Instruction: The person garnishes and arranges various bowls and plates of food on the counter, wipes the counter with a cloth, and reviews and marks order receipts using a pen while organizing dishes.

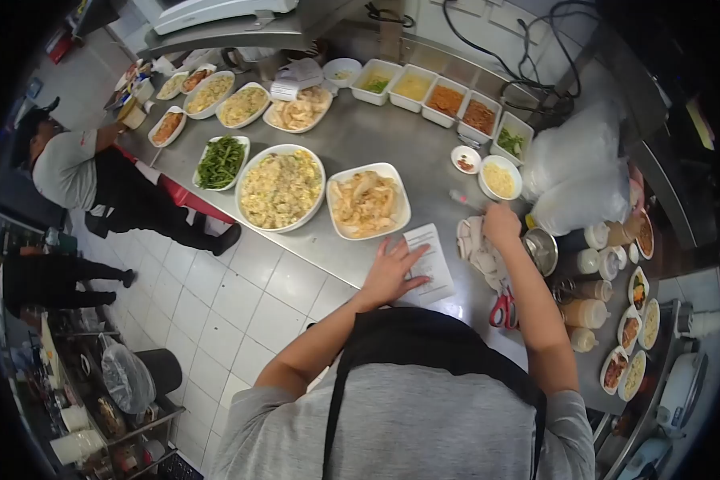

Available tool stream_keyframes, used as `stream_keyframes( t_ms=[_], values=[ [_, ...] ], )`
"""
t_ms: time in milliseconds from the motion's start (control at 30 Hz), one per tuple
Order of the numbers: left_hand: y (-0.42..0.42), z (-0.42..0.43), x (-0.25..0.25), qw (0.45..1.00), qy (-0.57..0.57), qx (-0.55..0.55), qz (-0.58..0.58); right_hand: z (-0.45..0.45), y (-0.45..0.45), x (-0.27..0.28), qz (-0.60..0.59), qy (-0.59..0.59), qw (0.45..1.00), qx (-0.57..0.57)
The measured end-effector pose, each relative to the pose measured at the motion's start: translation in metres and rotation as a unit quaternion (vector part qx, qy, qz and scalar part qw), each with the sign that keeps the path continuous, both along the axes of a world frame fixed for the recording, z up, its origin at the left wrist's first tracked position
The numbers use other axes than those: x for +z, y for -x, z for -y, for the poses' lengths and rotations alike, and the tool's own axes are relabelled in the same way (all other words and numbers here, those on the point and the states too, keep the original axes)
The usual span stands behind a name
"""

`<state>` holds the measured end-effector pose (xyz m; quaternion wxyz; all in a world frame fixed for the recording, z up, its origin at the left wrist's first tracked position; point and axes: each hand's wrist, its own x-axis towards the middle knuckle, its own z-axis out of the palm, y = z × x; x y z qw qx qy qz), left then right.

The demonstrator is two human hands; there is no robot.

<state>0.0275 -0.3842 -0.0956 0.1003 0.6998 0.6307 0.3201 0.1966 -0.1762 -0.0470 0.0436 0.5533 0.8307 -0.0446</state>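
My left hand lies flat with its fingers spread, its fingertips on a printed paper slip at the counter's front edge. My right hand is closed around one end of a slim pen-like object with a reddish tip; its exact kind is too blurred to tell. Under that wrist lies a crumpled cloth, with red-handled scissors closer to me. Left of the slip stand a square dish of pale sliced food, a large bowl of fried rice and a dish of green vegetables.
Several topping tubs line the back. Clear plastic bags, a metal bowl and squeeze bottles crowd the right. More filled dishes stand at the back left. Another person stands at the counter's far left.
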Motion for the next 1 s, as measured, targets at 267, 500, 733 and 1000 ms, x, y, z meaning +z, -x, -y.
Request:
stream_keyframes(
  t_ms=[267, 500, 733, 1000],
  values=[
    [-0.009, -0.005, -0.01, 1.0, 0.008, -0.01, -0.01, 0.024, -0.025, -0.005, -0.299, -0.14, 0.928, 0.172],
    [-0.008, -0.006, 0.006, 0.996, 0.026, -0.056, -0.064, 0.12, -0.042, 0.016, -0.443, 0.146, 0.883, 0.06],
    [-0.007, -0.005, -0.004, 0.996, 0.051, -0.041, -0.054, 0.129, -0.049, -0.051, -0.609, 0.089, 0.782, 0.096],
    [-0.005, -0.003, 0.005, 1.0, 0.013, -0.002, -0.019, 0.118, -0.025, 0.012, -0.682, 0.343, 0.646, -0.02]
  ],
)
